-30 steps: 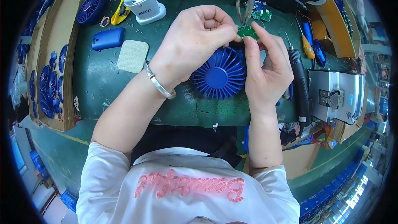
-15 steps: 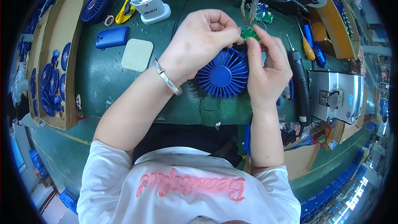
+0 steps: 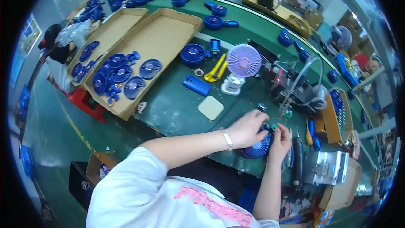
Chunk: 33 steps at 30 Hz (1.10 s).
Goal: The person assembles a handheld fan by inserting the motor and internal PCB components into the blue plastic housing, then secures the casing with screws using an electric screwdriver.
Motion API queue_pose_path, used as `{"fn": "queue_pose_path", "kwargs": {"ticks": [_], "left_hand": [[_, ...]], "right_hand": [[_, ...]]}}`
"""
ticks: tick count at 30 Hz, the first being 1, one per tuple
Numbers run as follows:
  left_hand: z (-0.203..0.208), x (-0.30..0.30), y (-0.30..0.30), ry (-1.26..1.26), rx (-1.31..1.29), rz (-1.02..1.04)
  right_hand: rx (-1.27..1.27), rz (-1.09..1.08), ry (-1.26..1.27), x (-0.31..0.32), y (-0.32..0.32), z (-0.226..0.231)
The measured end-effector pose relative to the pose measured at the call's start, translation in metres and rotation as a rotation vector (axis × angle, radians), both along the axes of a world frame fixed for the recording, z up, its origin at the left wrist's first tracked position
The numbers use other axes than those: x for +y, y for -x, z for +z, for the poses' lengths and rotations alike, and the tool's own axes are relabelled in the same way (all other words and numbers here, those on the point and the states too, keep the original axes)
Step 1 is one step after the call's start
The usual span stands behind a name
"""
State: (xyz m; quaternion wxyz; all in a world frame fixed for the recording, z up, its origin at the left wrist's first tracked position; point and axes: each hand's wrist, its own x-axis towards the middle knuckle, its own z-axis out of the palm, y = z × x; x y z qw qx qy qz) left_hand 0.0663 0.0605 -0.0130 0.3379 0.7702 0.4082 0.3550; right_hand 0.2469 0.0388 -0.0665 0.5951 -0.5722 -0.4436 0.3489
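My left hand is closed at the upper side of a round blue fan head on the bench. Its thumb and fingertips come together by a dark blue part, and what they pinch is too small to make out. On the other side, my right hand pinches a small green circuit board between thumb and fingers, just above the fan head. Beyond the hands stands a soldering machine, its tip near another green board.
Cardboard trays with blue fan grilles stand at left. Behind my hands are a purple-and-white fan, yellow cutter, blue case and pale square pad. An electric screwdriver and metal box lie right.
The view has swung left and up, showing more trays, the conveyor and other people. Both hands stay at the fan head, the right one still with the green circuit board.
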Motion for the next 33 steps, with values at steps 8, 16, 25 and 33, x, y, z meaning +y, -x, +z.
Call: {"fn": "queue_pose_path", "kwargs": {"ticks": [8, 16, 25, 33], "left_hand": [[0.108, 0.003, 0.138, 0.067, 0.432, 0.024], [0.055, 0.257, 0.216, -0.080, 0.416, 0.528], [0.021, 0.423, 0.186, 0.008, 0.902, 0.613], [0.008, 0.436, 0.254, -0.131, 0.535, 0.769]], "right_hand": [[0.032, -0.051, -0.007, 0.008, 0.006, 0.016], [0.017, -0.081, 0.038, 0.004, 0.003, 0.010], [-0.004, -0.151, 0.140, -0.010, -0.003, 0.013], [-0.081, -0.053, 0.100, 0.001, -0.001, 0.011]]}}
